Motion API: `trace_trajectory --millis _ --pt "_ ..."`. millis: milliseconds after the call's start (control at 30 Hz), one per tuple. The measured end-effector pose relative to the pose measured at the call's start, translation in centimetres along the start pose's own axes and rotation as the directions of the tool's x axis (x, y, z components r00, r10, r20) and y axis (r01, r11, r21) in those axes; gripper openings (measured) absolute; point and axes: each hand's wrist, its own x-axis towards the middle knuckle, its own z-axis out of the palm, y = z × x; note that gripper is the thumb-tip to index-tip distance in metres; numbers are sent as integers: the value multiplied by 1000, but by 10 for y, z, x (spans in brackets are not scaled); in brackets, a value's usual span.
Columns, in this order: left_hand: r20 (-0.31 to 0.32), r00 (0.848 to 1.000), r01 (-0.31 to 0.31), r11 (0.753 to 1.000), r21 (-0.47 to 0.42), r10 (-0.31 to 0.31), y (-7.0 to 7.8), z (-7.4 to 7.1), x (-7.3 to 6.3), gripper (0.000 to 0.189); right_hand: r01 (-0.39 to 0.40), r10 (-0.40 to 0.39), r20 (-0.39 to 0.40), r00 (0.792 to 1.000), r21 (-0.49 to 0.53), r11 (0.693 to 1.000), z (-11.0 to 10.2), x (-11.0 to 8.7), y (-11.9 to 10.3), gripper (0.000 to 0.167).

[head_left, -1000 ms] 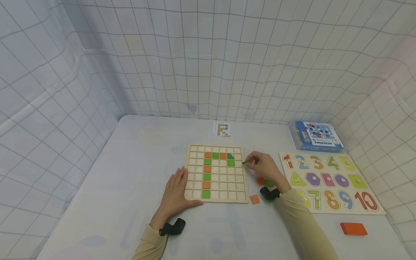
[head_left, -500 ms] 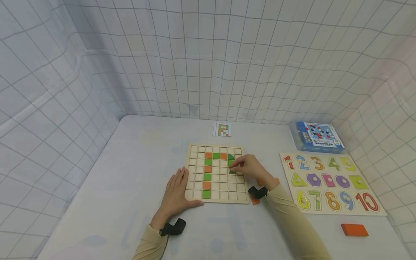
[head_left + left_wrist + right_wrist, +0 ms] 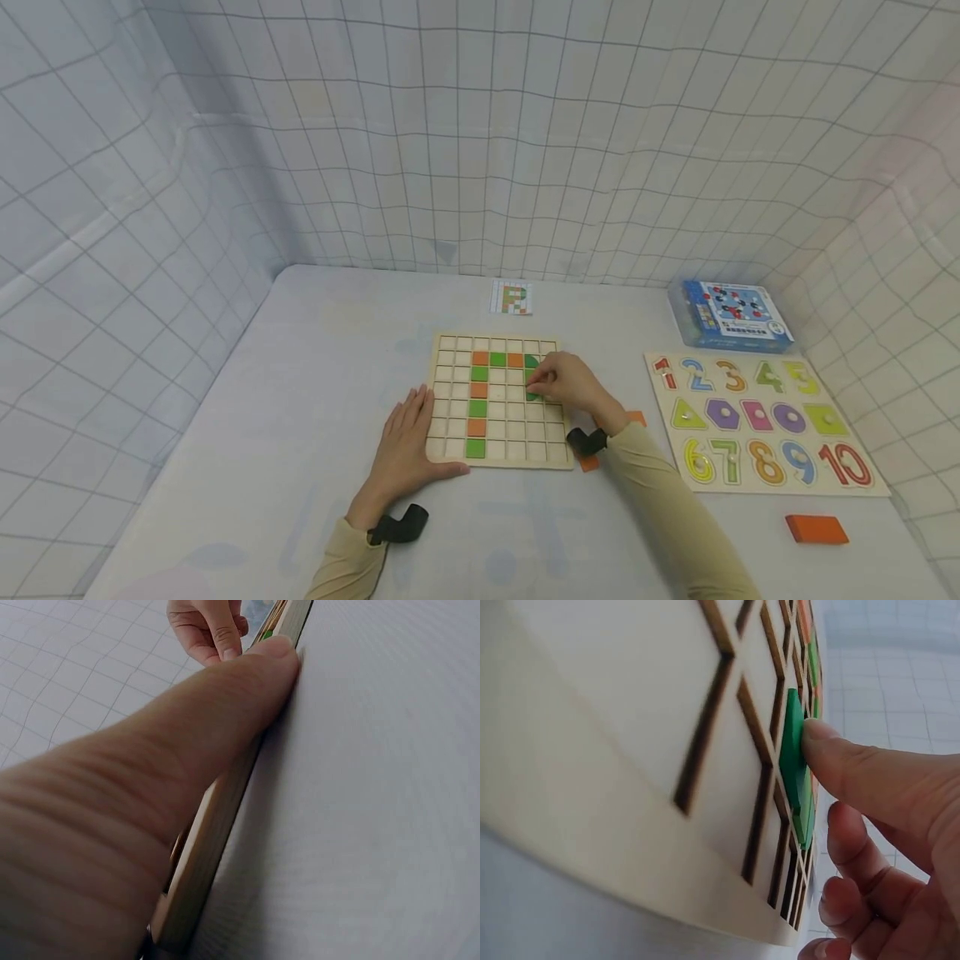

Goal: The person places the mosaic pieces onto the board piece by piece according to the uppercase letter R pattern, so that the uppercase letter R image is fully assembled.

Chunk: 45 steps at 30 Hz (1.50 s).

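1. Right hand (image 3: 566, 383) pinches a green piece (image 3: 792, 754) at its fingertips, on the gridded board (image 3: 497, 427).
2. Left hand (image 3: 406, 446), fingers extended, rests against the board.
3. An orange tile (image 3: 589, 463) lies beside the right wrist.

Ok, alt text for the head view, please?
A person's right hand holds a green piece on a wooden grid board partly filled with green and orange tiles, while the left hand rests at its near left corner. Beyond lies a pattern card; at right, a number-and-shape puzzle and blue box.
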Motion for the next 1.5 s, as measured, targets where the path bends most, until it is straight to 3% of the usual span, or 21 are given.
trace_trajectory --millis 467,733,1000,1300,1500 --pt "9 1000 7 1000 -3 -7 0 0 0 123 -56 57 13 998 -76 996 1 -2 -5 4" --pt "10 1000 7 1000 2 -7 -1 2 1 122 14 -11 35 999 -81 997 -4 -11 -5 11" --pt "3 1000 0 1000 7 0 -1 0 1 122 -1 -5 -152 988 -39 999 -17 -38 6 23" --pt "-4 1000 -6 1000 8 6 1 -1 1 122 54 -94 -352 931 -124 991 -30 -67 28 22" --pt "-10 1000 -9 1000 9 9 0 0 1 122 32 -85 -395 915 -140 990 -36 -85 36 21"
